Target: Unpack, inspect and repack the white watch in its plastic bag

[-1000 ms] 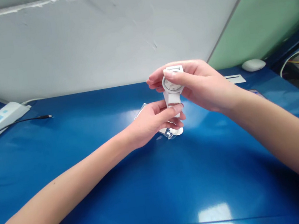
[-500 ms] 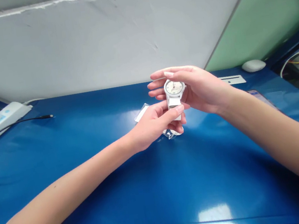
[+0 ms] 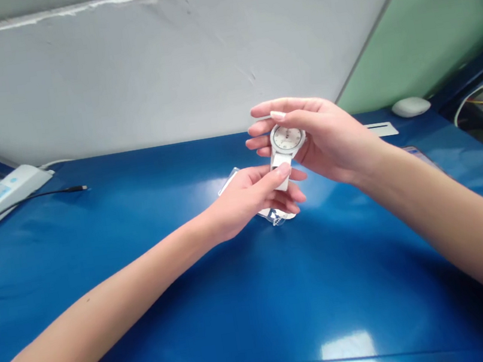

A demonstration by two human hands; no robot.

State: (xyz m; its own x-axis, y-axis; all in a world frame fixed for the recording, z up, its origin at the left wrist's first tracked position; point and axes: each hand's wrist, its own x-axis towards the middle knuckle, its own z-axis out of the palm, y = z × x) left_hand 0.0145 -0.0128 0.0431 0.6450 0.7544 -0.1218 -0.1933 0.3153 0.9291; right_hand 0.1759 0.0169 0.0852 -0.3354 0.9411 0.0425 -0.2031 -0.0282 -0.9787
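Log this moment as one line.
left hand: holds white watch by strap; right hand: curved around dial, grip unclear; dial: faces camera; blue table: clear-plastic item partly hidden by left hand

White analog wristwatch (image 3: 288, 139), just right of and above frame centre. Round white case; pale dial with dark markings, too small to read. Dial tilted up toward camera. White strap (image 3: 282, 159) runs from case toward lower left, end pinched in left hand (image 3: 251, 199). Far end of strap hidden at right hand (image 3: 322, 132), which curves loosely around case.
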